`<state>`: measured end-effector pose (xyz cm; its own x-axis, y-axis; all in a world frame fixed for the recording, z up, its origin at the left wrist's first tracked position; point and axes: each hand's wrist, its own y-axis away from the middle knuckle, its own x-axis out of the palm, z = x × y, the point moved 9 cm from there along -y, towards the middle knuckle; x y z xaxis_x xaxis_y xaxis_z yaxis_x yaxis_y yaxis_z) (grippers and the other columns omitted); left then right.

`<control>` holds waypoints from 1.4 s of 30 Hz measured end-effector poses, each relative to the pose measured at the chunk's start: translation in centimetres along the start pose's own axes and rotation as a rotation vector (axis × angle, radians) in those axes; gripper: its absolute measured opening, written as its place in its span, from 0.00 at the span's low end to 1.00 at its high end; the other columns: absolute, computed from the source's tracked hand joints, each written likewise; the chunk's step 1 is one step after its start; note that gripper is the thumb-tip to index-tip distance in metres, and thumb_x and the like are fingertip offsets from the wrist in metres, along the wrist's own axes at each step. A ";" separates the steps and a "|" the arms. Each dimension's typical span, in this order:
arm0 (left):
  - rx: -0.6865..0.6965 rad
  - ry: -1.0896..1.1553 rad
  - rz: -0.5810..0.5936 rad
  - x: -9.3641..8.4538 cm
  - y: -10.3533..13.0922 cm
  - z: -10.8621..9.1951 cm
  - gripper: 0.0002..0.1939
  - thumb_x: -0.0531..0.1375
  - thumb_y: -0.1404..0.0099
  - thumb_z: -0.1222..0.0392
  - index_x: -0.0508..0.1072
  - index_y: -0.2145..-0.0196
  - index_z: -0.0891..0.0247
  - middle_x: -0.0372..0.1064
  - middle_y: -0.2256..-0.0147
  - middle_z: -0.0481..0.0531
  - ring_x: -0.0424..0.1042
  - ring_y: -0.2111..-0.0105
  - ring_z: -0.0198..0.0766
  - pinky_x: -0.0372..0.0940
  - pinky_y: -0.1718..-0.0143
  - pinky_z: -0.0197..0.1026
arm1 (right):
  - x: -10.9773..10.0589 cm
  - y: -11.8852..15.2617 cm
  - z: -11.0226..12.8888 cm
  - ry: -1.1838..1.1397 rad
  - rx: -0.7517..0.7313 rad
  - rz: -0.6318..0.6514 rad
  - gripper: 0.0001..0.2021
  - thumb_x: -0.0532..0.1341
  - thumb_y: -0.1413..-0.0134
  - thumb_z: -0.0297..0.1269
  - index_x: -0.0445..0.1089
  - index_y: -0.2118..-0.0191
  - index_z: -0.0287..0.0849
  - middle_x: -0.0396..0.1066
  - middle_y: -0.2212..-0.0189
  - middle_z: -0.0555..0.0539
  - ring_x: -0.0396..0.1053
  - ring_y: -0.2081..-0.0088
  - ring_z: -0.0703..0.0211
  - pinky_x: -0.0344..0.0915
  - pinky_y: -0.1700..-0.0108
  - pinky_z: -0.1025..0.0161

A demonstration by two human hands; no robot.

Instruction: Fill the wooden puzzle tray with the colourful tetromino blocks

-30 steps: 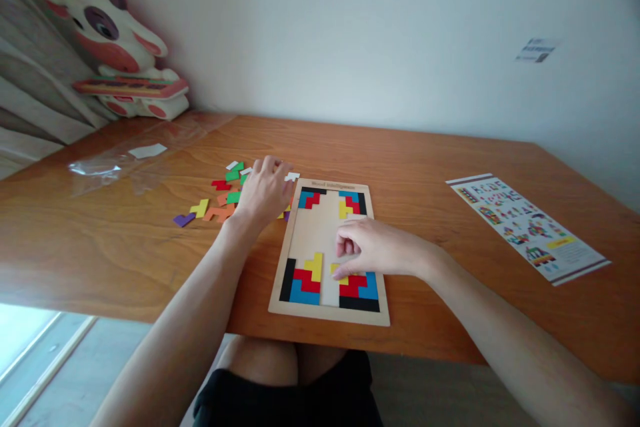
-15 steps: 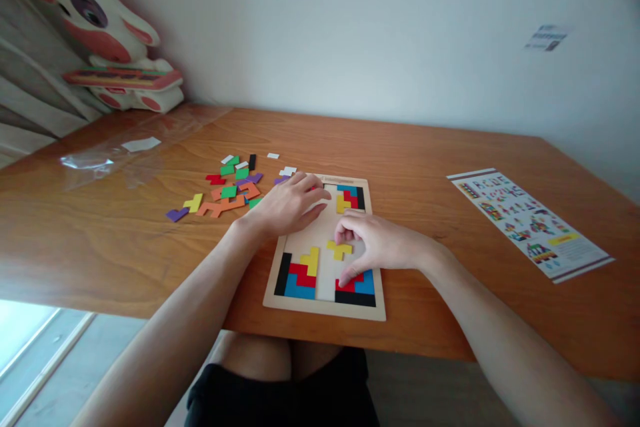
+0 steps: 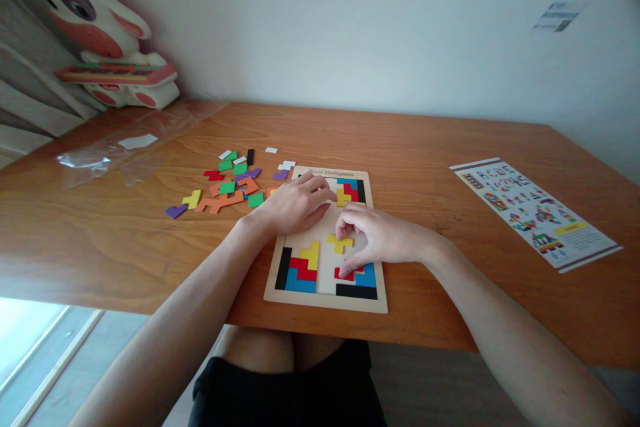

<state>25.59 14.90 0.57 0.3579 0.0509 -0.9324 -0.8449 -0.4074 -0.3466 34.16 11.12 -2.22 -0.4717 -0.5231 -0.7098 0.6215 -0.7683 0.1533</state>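
Observation:
A wooden puzzle tray (image 3: 325, 304) lies in front of me, with black, blue, red and yellow pieces in its corners. My left hand (image 3: 300, 203) rests over its upper left part, fingers apart, and hides what lies beneath. My right hand (image 3: 373, 235) is over the right side, thumb and fingers spread, with the thumb tip at a red piece (image 3: 345, 273) near the lower right corner. A loose yellow piece (image 3: 340, 243) lies in the tray's middle, just by the curled fingers of my right hand. Neither hand visibly holds anything.
Left of the tray lies a pile of loose coloured pieces (image 3: 227, 188). Farther left is a clear plastic bag (image 3: 139, 141), with a cow-shaped toy keyboard (image 3: 120, 73) behind it. A printed sheet (image 3: 535, 210) lies on the wooden table (image 3: 410, 160) at the right.
The view has shifted slightly. My left hand has moved a little to the right over the tray. The red piece by my right thumb now sits slightly apart from the black one.

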 end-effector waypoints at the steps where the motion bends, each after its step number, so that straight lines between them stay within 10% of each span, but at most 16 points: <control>1: -0.005 0.006 0.006 0.1 0.0 0.1 0.13 0.51 0.29 0.65 0.74 0.54 0.64 0.70 0.57 0.58 0.67 0.56 0.43 0.67 0.52 0.47 | 0.0 0.0 -0.1 -0.003 0.002 -0.002 0.24 0.73 0.59 0.55 0.68 0.63 0.45 0.68 0.60 0.47 0.63 0.58 0.54 0.60 0.56 0.60; 15: 0.125 0.263 -0.047 -1.2 -0.1 -2.5 0.09 0.57 0.33 0.62 0.75 0.58 0.63 0.75 0.60 0.55 0.72 0.59 0.41 0.67 0.53 0.45 | -0.6 0.4 -0.3 -0.043 -0.031 0.032 0.19 0.73 0.57 0.52 0.71 0.72 0.42 0.65 0.70 0.50 0.62 0.69 0.63 0.59 0.67 0.64; 31: 0.087 0.184 0.009 0.1 -0.3 -2.3 0.11 0.56 0.31 0.60 0.79 0.63 0.62 0.75 0.62 0.55 0.72 0.62 0.39 0.68 0.57 0.41 | -2.5 1.3 -0.8 0.080 -0.023 -0.073 0.12 0.63 0.49 0.27 0.73 0.57 0.42 0.72 0.60 0.46 0.68 0.65 0.61 0.65 0.62 0.63; 42: 0.180 0.186 -0.004 -0.6 -0.4 -3.7 0.12 0.57 0.30 0.55 0.78 0.62 0.63 0.76 0.63 0.56 0.73 0.61 0.41 0.69 0.56 0.44 | -3.0 0.9 -2.2 0.037 0.065 -0.141 0.13 0.69 0.48 0.44 0.73 0.62 0.40 0.72 0.67 0.47 0.67 0.67 0.60 0.63 0.64 0.62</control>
<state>27.18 11.69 1.66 0.4141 -0.1231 -0.9019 -0.8946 -0.2377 -0.3783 37.53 12.83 -1.44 -0.5274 -0.3958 -0.7518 0.5088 -0.8558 0.0936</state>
